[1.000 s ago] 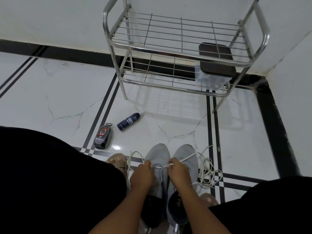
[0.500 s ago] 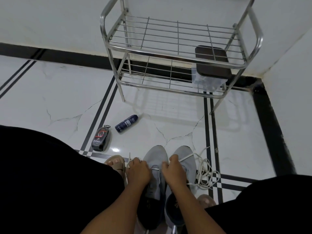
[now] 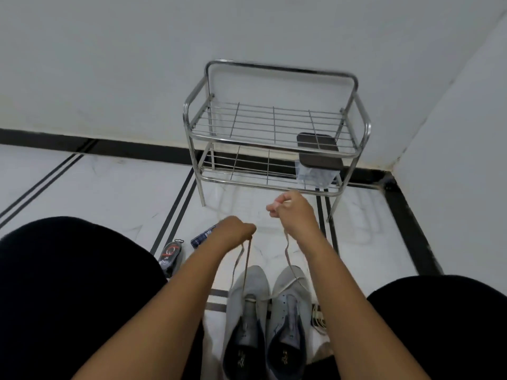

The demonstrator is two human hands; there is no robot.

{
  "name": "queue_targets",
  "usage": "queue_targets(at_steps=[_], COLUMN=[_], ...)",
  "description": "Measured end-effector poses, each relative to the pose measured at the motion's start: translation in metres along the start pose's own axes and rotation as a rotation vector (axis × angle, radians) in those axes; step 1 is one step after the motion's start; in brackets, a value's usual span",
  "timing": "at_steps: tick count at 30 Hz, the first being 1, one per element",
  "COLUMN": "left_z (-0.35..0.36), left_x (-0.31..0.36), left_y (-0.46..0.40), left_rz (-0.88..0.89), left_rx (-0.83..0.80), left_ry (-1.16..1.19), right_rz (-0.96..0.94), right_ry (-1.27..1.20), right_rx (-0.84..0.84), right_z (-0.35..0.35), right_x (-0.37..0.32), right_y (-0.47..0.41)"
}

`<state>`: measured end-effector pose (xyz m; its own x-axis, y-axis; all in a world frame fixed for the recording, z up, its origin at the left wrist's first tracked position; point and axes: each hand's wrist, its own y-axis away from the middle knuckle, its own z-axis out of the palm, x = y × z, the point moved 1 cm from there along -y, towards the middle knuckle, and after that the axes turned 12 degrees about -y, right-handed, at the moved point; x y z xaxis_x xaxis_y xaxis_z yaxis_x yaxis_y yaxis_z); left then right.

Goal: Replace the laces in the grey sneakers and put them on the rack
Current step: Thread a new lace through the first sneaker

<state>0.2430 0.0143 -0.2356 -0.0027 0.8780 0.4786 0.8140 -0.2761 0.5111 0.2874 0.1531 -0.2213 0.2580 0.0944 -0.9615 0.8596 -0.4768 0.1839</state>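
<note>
Both hands are raised above the grey sneakers (image 3: 264, 311), which stand side by side on the tiled floor (image 3: 109, 193). One end of the white lace (image 3: 288, 259) is pinched in the curled left hand (image 3: 237, 231), the other in the right hand (image 3: 292, 211). Only the lowest eyelets of the left sneaker appear threaded; the right one looks unlaced. Nothing is yet placed on the steel rack (image 3: 274, 127).
</note>
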Motion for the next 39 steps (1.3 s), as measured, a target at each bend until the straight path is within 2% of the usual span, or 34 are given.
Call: queue_targets(at_steps=[5, 7, 10, 15, 18, 21, 28, 39], left_z=[-0.085, -0.113, -0.145, -0.160, -0.155, -0.152, -0.146, -0.142], left_x=[0.049, 0.063, 0.074, 0.076, 0.084, 0.091, 0.099, 0.103], left_y=[0.035, 0.047, 0.060, 0.073, 0.081, 0.086, 0.094, 0.092], left_rz=[0.182, 0.244, 0.383, 0.597, 0.698, 0.781, 0.845, 0.772], left_rx=[0.134, 0.156, 0.141, 0.047, 0.085, 0.164, 0.355, 0.365], left_ry=[-0.060, -0.015, 0.183, 0.647, 0.741, 0.721, 0.720, 0.901], right_rz=[-0.296, -0.353, -0.440, -0.519, -0.533, -0.537, -0.536, -0.532], right_ry=[0.081, 0.126, 0.096, -0.146, -0.252, -0.295, -0.365, -0.305], right_rx=[-0.053, -0.071, -0.043, -0.030, -0.042, -0.057, -0.086, -0.067], right_z=[-0.025, -0.034, -0.048, -0.053, -0.054, -0.054, -0.050, -0.056], right_x=[-0.093, -0.122, -0.157, -0.191, -0.201, -0.205, -0.208, -0.214], right_y=[0.009, 0.013, 0.014, 0.025, 0.036, 0.043, 0.048, 0.052])
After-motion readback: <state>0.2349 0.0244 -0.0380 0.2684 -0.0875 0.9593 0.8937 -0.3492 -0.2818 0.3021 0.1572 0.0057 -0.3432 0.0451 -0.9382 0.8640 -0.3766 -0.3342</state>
